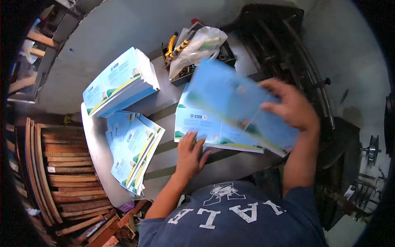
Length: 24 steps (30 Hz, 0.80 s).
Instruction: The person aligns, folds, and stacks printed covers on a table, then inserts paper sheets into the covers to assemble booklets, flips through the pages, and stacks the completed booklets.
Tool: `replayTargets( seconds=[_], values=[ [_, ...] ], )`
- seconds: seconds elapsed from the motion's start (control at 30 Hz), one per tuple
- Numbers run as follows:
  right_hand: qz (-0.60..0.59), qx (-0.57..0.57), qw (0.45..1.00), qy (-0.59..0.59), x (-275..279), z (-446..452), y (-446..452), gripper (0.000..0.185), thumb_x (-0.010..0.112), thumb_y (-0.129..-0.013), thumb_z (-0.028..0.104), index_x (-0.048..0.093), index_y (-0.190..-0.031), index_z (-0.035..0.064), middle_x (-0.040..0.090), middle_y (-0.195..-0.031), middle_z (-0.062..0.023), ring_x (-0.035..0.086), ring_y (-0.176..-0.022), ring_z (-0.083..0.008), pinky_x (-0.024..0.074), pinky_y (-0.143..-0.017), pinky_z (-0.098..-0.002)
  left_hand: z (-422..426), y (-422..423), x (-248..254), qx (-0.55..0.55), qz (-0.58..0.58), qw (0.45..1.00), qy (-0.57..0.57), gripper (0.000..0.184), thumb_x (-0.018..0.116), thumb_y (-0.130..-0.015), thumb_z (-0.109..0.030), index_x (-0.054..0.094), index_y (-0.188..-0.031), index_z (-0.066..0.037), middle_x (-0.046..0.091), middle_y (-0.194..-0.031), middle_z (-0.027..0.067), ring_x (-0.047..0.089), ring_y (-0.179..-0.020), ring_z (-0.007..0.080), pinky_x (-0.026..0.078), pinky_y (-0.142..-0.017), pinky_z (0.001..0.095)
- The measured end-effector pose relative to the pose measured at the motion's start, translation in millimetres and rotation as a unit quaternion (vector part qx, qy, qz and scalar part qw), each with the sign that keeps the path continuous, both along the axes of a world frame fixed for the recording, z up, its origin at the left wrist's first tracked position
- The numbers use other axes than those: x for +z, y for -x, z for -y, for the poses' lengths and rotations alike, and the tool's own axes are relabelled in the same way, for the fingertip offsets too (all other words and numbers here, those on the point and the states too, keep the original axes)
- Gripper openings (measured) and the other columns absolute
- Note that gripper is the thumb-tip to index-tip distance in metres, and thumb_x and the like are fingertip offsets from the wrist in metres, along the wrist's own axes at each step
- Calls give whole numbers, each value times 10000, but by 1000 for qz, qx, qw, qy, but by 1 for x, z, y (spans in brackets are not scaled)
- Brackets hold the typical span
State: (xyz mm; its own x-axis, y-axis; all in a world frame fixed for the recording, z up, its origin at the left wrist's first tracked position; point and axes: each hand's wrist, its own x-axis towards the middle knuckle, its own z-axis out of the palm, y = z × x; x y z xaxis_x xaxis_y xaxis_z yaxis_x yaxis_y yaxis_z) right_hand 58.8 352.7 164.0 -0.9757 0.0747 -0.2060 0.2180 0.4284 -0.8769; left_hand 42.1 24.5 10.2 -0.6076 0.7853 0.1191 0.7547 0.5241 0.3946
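My right hand [290,105] grips a light-blue printed booklet [230,96] by its right side, thumb on top. That booklet is tilted and smeared by motion, above another blue booklet [201,126] on the metal table. My left hand [191,153] rests with fingers apart on the near edge of the lower booklet. To the left stands a tall stack of the same booklets [117,76]. Nearer to me lies a loose, fanned pile of booklets [133,148]. What lies beneath the raised booklet is partly hidden.
Behind the booklets sits a dark tray [228,57] with a plastic bag [197,51] and yellow-and-black pliers [172,44]. A dark metal machine [284,45] stands at the right. Wooden slats [70,168] are stacked at the lower left, past the metal table's edge [96,160].
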Motion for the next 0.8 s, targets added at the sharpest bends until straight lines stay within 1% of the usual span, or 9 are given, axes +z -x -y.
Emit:
replayTargets(
  seconds=[0.1, 0.17, 0.33, 0.57, 0.6, 0.63, 0.7, 0.73, 0.8],
  values=[
    [71, 106, 988, -82, -52, 42, 21, 514, 758, -747, 213, 579, -1188, 19, 642, -1113, -192, 627, -1032, -327, 473, -939, -441, 20, -27, 1, 115, 128, 975, -142, 403, 659, -888, -263, 546, -1195, -27, 495, -1289, 201, 439, -1270, 369, 370, -1027, 482],
    [17, 56, 975, -216, -80, 60, 27, 595, 794, -701, 280, 578, -1187, 13, 638, -1120, -185, 618, -1048, -323, 471, -936, -440, 22, -36, 22, 322, 663, 623, -263, 329, 590, -947, -225, 521, -1179, -3, 531, -1240, 179, 470, -1250, 313, 406, -1015, 415],
    [151, 51, 937, -312, -99, 56, 55, 822, 860, -527, 479, 589, -1147, 11, 627, -1146, -172, 587, -1102, -329, 475, -923, -438, 10, -26, 36, 293, 762, 470, -334, 618, 513, -969, -208, 178, -1447, -5, 427, -1387, 227, 386, -1349, 342, 344, -1087, 468],
    [164, 168, 945, -227, -42, 131, 3, 383, 667, -773, 176, 561, -1119, 50, 644, -993, -165, 621, -995, -343, 487, -856, -455, 23, -28, 15, 179, 784, 466, -368, 619, 547, -959, -217, 214, -1446, -29, 400, -1410, 190, 406, -1336, 319, 359, -1073, 433],
    [169, 158, 947, -225, -24, 139, -12, 383, 667, -773, 176, 561, -1119, 50, 644, -993, -165, 621, -995, -343, 487, -856, -455, 27, -28, 29, 205, 765, 499, -352, 498, 542, -946, -188, 338, -1371, -28, 479, -1342, 165, 494, -1252, 303, 386, -1047, 404],
    [117, 176, 943, -257, -9, 148, -28, 302, 624, -800, 152, 568, -1083, 64, 639, -973, -135, 626, -973, -314, 485, -826, -446, 51, -31, 16, 210, 649, 669, -295, 428, 542, -939, -179, 390, -1311, -31, 516, -1282, 148, 531, -1182, 281, 397, -1029, 385],
    [73, 186, 937, -288, -5, 168, -56, 227, 580, -827, 129, 574, -1048, 78, 633, -952, -106, 631, -950, -284, 483, -796, -438, 88, -29, 17, 372, 491, 735, -285, 264, 537, -924, -152, 482, -1156, -38, 578, -1104, 116, 571, -1013, 215, 425, -964, 336],
    [16, 180, 927, -329, -15, 179, -67, 197, 564, -834, 142, 575, -1024, 90, 629, -933, -88, 632, -916, -261, 473, -763, -411, 112, -32, 7, 295, 499, 666, -470, 372, 580, -884, -125, 431, -1218, -61, 533, -1172, 136, 553, -1026, 211, 424, -943, 324],
    [-51, 152, 915, -370, -46, 192, -79, 178, 557, -835, 167, 579, -1000, 104, 615, -915, -45, 612, -858, -213, 431, -713, -332, 139, -25, 3, 257, 257, 853, -373, 1009, 749, -706, -156, 94, -1468, -70, 354, -1420, 174, 425, -1270, 294, 280, -1093, 403]
  ],
)
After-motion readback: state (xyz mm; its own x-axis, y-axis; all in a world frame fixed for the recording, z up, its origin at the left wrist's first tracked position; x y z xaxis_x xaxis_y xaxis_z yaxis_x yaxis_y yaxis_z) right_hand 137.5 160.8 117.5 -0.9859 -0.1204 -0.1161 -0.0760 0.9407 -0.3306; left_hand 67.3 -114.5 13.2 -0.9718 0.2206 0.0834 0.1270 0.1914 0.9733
